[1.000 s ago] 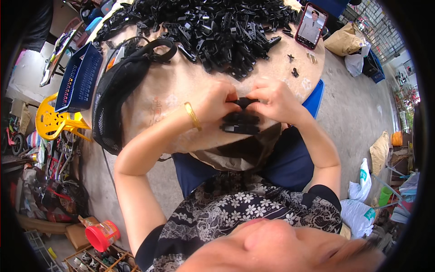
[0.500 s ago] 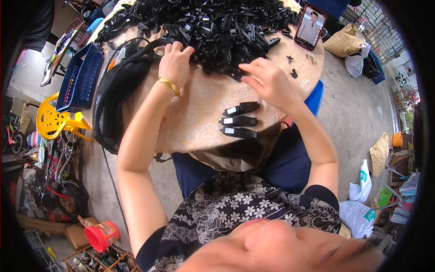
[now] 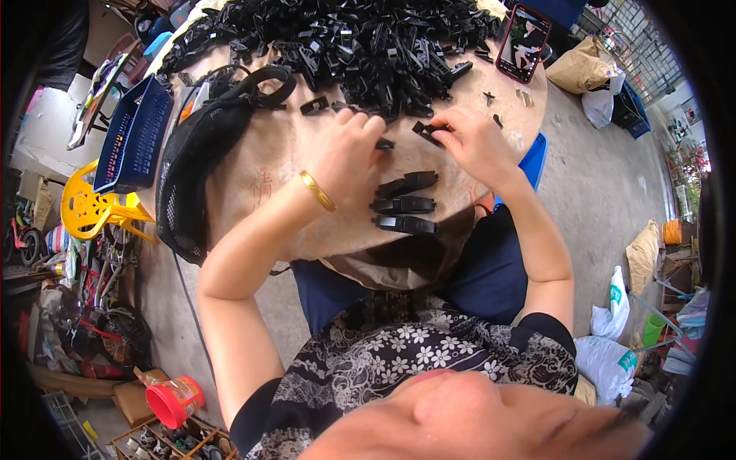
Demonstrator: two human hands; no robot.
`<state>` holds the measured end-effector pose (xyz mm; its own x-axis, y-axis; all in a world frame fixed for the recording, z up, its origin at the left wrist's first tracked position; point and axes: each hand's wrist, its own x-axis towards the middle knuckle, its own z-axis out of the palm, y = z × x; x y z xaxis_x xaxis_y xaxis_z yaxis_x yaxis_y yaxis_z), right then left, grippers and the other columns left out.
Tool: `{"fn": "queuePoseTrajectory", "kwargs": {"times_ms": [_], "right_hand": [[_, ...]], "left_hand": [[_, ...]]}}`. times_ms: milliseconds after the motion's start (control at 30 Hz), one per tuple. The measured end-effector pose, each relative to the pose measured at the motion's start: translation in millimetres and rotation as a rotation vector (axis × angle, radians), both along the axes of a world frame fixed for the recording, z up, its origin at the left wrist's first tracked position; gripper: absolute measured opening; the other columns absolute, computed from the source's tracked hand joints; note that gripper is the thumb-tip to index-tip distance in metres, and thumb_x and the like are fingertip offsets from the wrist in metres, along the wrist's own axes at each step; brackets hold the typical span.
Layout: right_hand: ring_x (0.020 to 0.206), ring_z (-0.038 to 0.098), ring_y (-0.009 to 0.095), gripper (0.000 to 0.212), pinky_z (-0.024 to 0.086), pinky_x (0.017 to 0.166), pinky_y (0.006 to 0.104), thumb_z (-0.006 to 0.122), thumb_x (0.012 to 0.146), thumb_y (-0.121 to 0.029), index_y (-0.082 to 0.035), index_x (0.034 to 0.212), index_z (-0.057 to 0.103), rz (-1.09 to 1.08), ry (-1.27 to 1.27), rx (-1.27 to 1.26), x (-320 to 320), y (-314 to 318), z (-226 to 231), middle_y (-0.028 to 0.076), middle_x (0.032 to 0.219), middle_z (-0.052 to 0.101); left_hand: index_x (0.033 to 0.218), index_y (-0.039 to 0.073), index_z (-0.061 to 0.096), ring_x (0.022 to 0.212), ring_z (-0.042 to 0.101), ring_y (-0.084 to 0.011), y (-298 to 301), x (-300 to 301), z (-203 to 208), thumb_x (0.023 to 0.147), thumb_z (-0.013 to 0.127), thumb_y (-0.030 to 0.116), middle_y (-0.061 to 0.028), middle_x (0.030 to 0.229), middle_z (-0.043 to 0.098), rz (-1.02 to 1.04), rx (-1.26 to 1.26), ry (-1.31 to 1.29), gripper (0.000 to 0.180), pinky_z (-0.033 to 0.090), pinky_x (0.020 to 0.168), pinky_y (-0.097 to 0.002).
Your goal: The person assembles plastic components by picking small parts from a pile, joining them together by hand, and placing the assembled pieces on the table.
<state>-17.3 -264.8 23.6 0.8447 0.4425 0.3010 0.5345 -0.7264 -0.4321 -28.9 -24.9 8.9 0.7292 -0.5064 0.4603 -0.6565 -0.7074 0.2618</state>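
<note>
My left hand [image 3: 349, 153] is closed, fingers curled around a small black plastic piece [image 3: 386, 144] whose end sticks out toward the right. Facing it, my right hand [image 3: 474, 146] pinches another black plastic piece [image 3: 424, 132] between thumb and fingertips. The two pieces are apart, just in front of a large heap of black plastic parts [image 3: 345, 50] on the round table [image 3: 299, 230]. Three long black plastic parts [image 3: 404, 205] lie side by side, almost parallel, close to the table's near edge below my hands. Fingers hide much of both held pieces.
A black mesh-covered item with a loop [image 3: 207, 153] lies along the table's left edge, beside a blue basket [image 3: 134, 134]. A phone [image 3: 524, 44] with a lit screen leans at the far right. A yellow plastic chair [image 3: 96, 203] stands at left; sacks [image 3: 583, 65] sit on the floor.
My left hand has come from the heap's left edge rightward and nearer, with a black piece in it. My right hand has drawn slightly back and right, pinching a piece. The phone's picture differs.
</note>
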Motion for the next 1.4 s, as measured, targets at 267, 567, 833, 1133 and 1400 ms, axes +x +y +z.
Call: {"fn": "queuePoseTrajectory", "kwargs": {"times_ms": [267, 567, 833, 1133, 1400], "right_hand": [[0.086, 0.060, 0.030, 0.024, 0.048, 0.076, 0.0388, 0.063, 0.081, -0.009, -0.009, 0.105, 0.067, 0.043, -0.214, -0.107, 3, -13, -5, 0.011, 0.092, 0.060], [0.082, 0.060, 0.031, 0.026, 0.049, 0.073, 0.0387, 0.056, 0.088, -0.007, -0.008, 0.114, 0.061, -0.040, -0.219, 0.117, 3, -4, 7, 0.014, 0.092, 0.061], [0.072, 0.062, 0.030, 0.020, 0.049, 0.066, 0.0376, 0.051, 0.092, -0.010, -0.003, 0.109, 0.059, 0.172, 0.165, 0.251, -22, 28, 4, 0.019, 0.084, 0.063], [0.071, 0.061, 0.026, 0.022, 0.048, 0.064, 0.0353, 0.069, 0.079, -0.016, -0.006, 0.098, 0.067, 0.224, 0.140, 0.116, -15, 20, 6, 0.010, 0.084, 0.061], [0.077, 0.061, 0.028, 0.020, 0.049, 0.067, 0.0366, 0.069, 0.076, -0.014, -0.008, 0.095, 0.069, 0.191, -0.057, -0.076, -14, 8, 14, 0.008, 0.085, 0.058]], "left_hand": [[0.085, 0.004, 0.055, 0.084, 0.055, -0.0299, 6, 0, -6, 0.071, 0.072, 0.007, -0.0095, 0.083, 0.060, -0.099, -0.225, 0.210, 0.022, 0.044, 0.076, -0.0379], [0.094, 0.005, 0.063, 0.086, 0.058, -0.0307, -1, -3, -6, 0.072, 0.071, 0.006, -0.0115, 0.086, 0.060, -0.120, -0.134, 0.217, 0.024, 0.047, 0.077, -0.0376], [0.088, 0.004, 0.065, 0.083, 0.059, -0.0299, 3, 0, -12, 0.070, 0.074, 0.007, -0.0118, 0.085, 0.060, -0.073, -0.251, 0.301, 0.020, 0.048, 0.074, -0.0365], [0.086, 0.002, 0.066, 0.078, 0.060, -0.0297, 3, 0, -9, 0.071, 0.073, 0.009, -0.0124, 0.081, 0.061, -0.067, -0.214, 0.309, 0.018, 0.048, 0.070, -0.0365], [0.082, 0.000, 0.066, 0.084, 0.059, -0.0329, 3, 1, -8, 0.071, 0.073, 0.011, -0.0153, 0.085, 0.061, -0.046, -0.230, 0.386, 0.018, 0.048, 0.075, -0.0389]]}}
